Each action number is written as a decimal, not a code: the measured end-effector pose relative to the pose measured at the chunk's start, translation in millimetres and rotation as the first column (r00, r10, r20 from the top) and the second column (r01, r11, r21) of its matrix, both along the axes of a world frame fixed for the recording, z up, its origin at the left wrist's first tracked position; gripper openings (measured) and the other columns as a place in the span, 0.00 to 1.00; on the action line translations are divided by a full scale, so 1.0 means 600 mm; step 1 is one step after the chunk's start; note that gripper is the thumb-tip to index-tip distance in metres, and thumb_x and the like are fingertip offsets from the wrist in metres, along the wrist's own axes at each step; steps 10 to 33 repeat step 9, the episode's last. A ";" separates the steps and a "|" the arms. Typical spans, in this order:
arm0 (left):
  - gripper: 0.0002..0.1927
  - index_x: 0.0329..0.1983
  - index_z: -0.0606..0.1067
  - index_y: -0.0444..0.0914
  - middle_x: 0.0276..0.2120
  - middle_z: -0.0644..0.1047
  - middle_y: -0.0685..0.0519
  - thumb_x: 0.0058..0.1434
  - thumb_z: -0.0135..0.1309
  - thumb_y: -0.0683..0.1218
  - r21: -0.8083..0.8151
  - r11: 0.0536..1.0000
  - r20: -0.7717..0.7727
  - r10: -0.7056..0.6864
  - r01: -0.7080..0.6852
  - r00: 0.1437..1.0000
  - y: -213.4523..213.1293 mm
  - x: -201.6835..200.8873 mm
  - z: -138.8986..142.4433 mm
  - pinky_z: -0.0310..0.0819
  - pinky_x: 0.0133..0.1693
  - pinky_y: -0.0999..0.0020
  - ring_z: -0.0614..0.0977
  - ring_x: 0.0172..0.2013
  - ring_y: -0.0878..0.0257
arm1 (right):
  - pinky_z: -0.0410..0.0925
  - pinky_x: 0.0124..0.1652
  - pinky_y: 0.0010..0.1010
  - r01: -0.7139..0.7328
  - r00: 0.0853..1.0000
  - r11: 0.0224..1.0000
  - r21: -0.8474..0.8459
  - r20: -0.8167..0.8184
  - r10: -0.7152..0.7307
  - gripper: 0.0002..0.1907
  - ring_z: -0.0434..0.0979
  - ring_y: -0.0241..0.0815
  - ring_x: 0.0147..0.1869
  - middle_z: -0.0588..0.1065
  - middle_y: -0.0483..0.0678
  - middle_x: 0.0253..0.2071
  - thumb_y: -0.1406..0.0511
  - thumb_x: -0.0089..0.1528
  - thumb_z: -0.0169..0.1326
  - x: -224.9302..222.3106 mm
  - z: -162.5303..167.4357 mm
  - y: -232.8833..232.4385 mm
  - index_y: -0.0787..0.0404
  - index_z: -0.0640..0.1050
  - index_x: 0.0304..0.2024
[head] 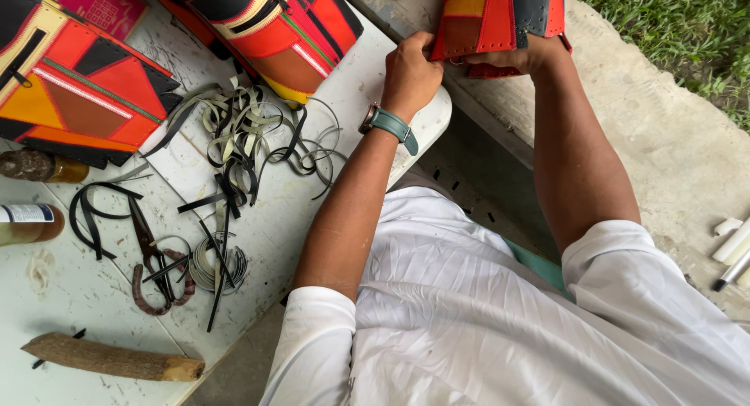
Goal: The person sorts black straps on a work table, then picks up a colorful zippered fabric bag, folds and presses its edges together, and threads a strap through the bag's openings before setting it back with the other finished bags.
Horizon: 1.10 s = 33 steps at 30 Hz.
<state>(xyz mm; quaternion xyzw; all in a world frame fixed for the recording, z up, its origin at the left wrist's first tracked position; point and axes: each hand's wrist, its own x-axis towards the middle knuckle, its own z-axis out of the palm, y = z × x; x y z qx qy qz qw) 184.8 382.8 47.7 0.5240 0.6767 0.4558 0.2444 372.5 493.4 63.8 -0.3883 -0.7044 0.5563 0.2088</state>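
My left hand (410,70), with a teal-strapped watch (389,125) on its wrist, grips the lower left edge of a red, orange and black patchwork bag (492,16) at the top of the head view. Under the same bag's bottom edge, my right hand (519,58) holds it with curled fingers. The bag is partly cut off by the frame's top edge. Both arms reach forward from my white shirt (484,312).
Two similar patchwork bags (86,86) (273,27) lie on a white table (70,297). A pile of black and pale strips (250,137), scissors (152,258), a wooden stick (113,357), and two bottles (31,165) (27,221) rest there. Concrete ground (672,140) and grass lie right.
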 end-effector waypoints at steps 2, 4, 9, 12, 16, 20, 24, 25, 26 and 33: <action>0.15 0.46 0.78 0.35 0.41 0.84 0.42 0.54 0.56 0.39 0.003 1.000 -0.029 -0.013 0.013 0.999 0.004 0.003 -0.004 0.78 0.49 0.57 0.84 0.45 0.45 | 0.74 0.47 0.35 -0.122 0.989 0.986 0.111 0.094 0.112 0.31 0.80 0.41 0.48 0.80 0.44 0.47 0.53 0.49 0.72 0.002 0.025 -0.012 0.52 0.79 0.52; 0.16 0.47 0.78 0.34 0.42 0.83 0.41 0.53 0.56 0.38 0.020 1.000 -0.046 -0.014 0.015 0.999 0.007 0.004 -0.007 0.77 0.49 0.56 0.84 0.45 0.44 | 0.72 0.46 0.35 -0.333 0.933 0.863 0.380 0.267 0.243 0.28 0.80 0.42 0.47 0.81 0.46 0.47 0.53 0.52 0.73 0.003 0.049 -0.016 0.54 0.81 0.51; 0.15 0.46 0.79 0.36 0.41 0.84 0.41 0.55 0.57 0.41 -0.030 0.999 -0.009 0.016 -0.017 1.000 0.004 -0.003 -0.008 0.78 0.49 0.56 0.85 0.45 0.45 | 0.72 0.47 0.37 -0.190 0.919 0.894 0.406 0.394 0.016 0.30 0.80 0.43 0.48 0.81 0.46 0.45 0.51 0.51 0.74 -0.026 0.056 -0.042 0.55 0.81 0.51; 0.15 0.46 0.79 0.36 0.41 0.84 0.41 0.55 0.57 0.41 -0.030 0.999 -0.009 0.016 -0.017 1.000 0.004 -0.003 -0.008 0.78 0.49 0.56 0.85 0.45 0.45 | 0.72 0.47 0.37 -0.190 0.919 0.894 0.406 0.394 0.016 0.30 0.80 0.43 0.48 0.81 0.46 0.45 0.51 0.51 0.74 -0.026 0.056 -0.042 0.55 0.81 0.51; 0.15 0.46 0.79 0.36 0.41 0.84 0.41 0.55 0.57 0.41 -0.030 0.999 -0.009 0.016 -0.017 1.000 0.004 -0.003 -0.008 0.78 0.49 0.56 0.85 0.45 0.45 | 0.72 0.47 0.37 -0.190 0.919 0.894 0.406 0.394 0.016 0.30 0.80 0.43 0.48 0.81 0.46 0.45 0.51 0.51 0.74 -0.026 0.056 -0.042 0.55 0.81 0.51; 0.15 0.46 0.79 0.36 0.41 0.84 0.41 0.55 0.57 0.41 -0.030 0.999 -0.009 0.016 -0.017 1.000 0.004 -0.003 -0.008 0.78 0.49 0.56 0.85 0.45 0.45 | 0.72 0.47 0.37 -0.190 0.919 0.894 0.406 0.394 0.016 0.30 0.80 0.43 0.48 0.81 0.46 0.45 0.51 0.51 0.74 -0.026 0.056 -0.042 0.55 0.81 0.51; 0.15 0.46 0.79 0.36 0.41 0.84 0.41 0.55 0.57 0.41 -0.030 0.999 -0.009 0.016 -0.017 1.000 0.004 -0.003 -0.008 0.78 0.49 0.56 0.85 0.45 0.45 | 0.72 0.47 0.37 -0.190 0.919 0.894 0.406 0.394 0.016 0.30 0.80 0.43 0.48 0.81 0.46 0.45 0.51 0.51 0.74 -0.026 0.056 -0.042 0.55 0.81 0.51; 0.15 0.46 0.79 0.36 0.41 0.84 0.41 0.55 0.57 0.41 -0.030 0.999 -0.009 0.016 -0.017 1.000 0.004 -0.003 -0.008 0.78 0.49 0.56 0.85 0.45 0.45 | 0.72 0.47 0.37 -0.190 0.919 0.894 0.406 0.394 0.016 0.30 0.80 0.43 0.48 0.81 0.46 0.45 0.51 0.51 0.74 -0.026 0.056 -0.042 0.55 0.81 0.51; 0.15 0.46 0.79 0.36 0.41 0.84 0.41 0.55 0.57 0.41 -0.030 0.999 -0.009 0.016 -0.017 1.000 0.004 -0.003 -0.008 0.78 0.49 0.56 0.85 0.45 0.45 | 0.72 0.47 0.37 -0.190 0.919 0.894 0.406 0.394 0.016 0.30 0.80 0.43 0.48 0.81 0.46 0.45 0.51 0.51 0.74 -0.026 0.056 -0.042 0.55 0.81 0.51; 0.15 0.46 0.79 0.36 0.41 0.84 0.41 0.55 0.57 0.41 -0.030 0.999 -0.009 0.016 -0.017 1.000 0.004 -0.003 -0.008 0.78 0.49 0.56 0.85 0.45 0.45 | 0.72 0.47 0.37 -0.190 0.919 0.894 0.406 0.394 0.016 0.30 0.80 0.43 0.48 0.81 0.46 0.45 0.51 0.51 0.74 -0.026 0.056 -0.042 0.55 0.81 0.51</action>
